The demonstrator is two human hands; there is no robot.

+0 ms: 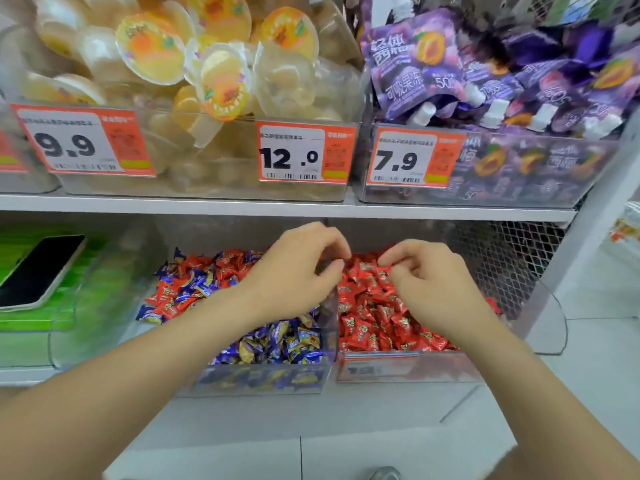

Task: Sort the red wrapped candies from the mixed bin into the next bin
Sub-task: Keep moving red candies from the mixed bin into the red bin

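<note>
View from a head-worn camera, looking down at a shop shelf [277, 206]. Two clear bins sit side by side on the lower level. The mixed bin [256, 381], on the left, holds red wrapped candies [166, 301] scattered among blue wrapped candies [277, 344], the red mostly toward the back and left. The next bin [408, 370], touching it on the right, holds red ones only.

The left hand [298, 275] hovers above the wall where the two bins meet, its fingers [334, 244] curled in toward the thumb. Whether they pinch a candy cannot be told, as the gap is in shadow. The right hand [433, 285] is over the next bin, fingers [391, 254] curled down onto the red pile; a grasp cannot be confirmed there either.

The step appears to be carrying red candies across the divide. To do it well, each hand should be fully past the shared wall before letting go, and low over the pile so nothing bounces back. Each pick should take only red — the wrappers lie tangled with blue ones, so pinching one twisted end is likely cleaner than scooping.
</note>
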